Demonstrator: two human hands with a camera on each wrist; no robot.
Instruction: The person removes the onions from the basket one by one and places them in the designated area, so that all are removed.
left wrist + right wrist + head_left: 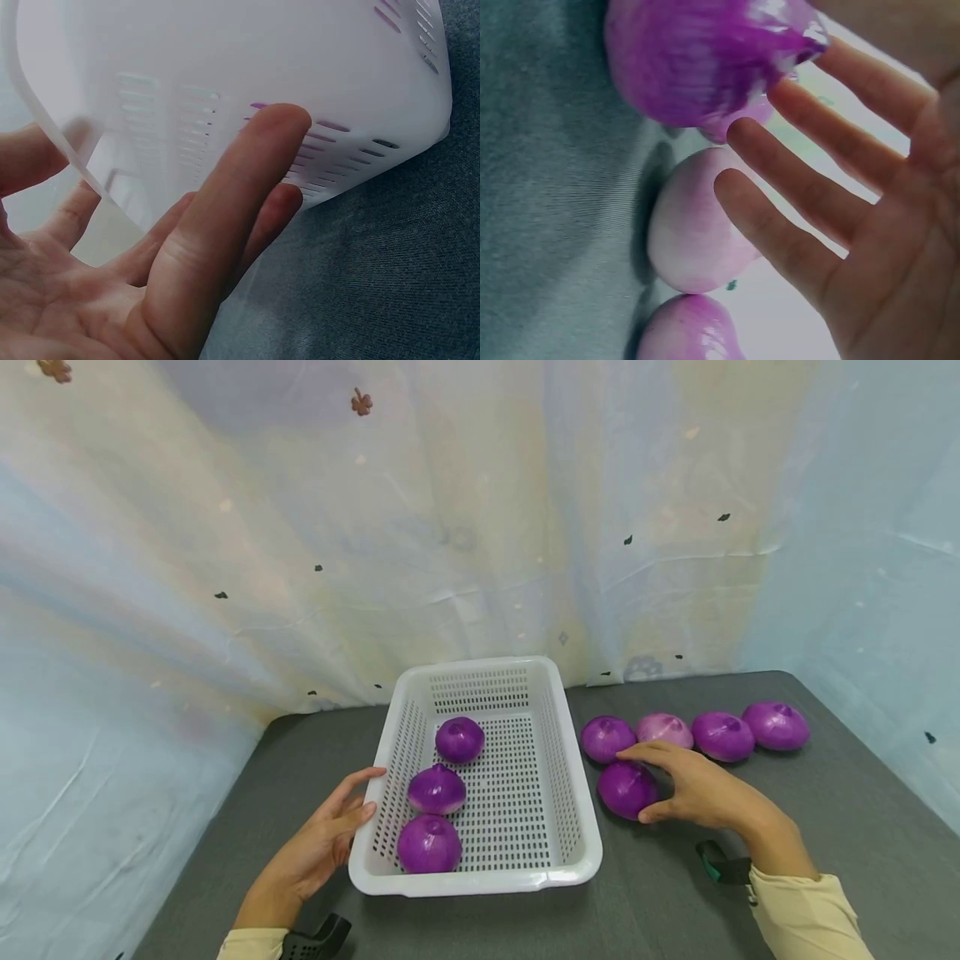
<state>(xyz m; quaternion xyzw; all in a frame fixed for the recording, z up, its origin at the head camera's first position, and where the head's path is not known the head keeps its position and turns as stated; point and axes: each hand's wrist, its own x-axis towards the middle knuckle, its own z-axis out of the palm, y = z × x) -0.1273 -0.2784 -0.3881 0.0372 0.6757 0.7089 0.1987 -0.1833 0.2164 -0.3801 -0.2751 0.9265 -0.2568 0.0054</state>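
A white perforated plastic basket [480, 883] stands on the dark grey table, with three purple onions inside along its left side; the middle one is this onion [437, 789]. My left hand [318, 843] is at the basket's left side, its fingertips at the rim. In the left wrist view, its fingers [217, 217] extend against the white basket wall [360, 60]. Right of the basket, my right hand [705, 789] spreads around the nearest onion [627, 790]. The right wrist view shows those fingers [780, 217] loosely extended beside a glossy purple onion [697, 60], not closed on it.
Behind the right hand, several onions lie in a row: a purple one [607, 739], a paler pink one [664, 730], and two more purple ones [722, 736] to the right. A patterned pastel curtain [480, 527] hangs along the table's back edge.
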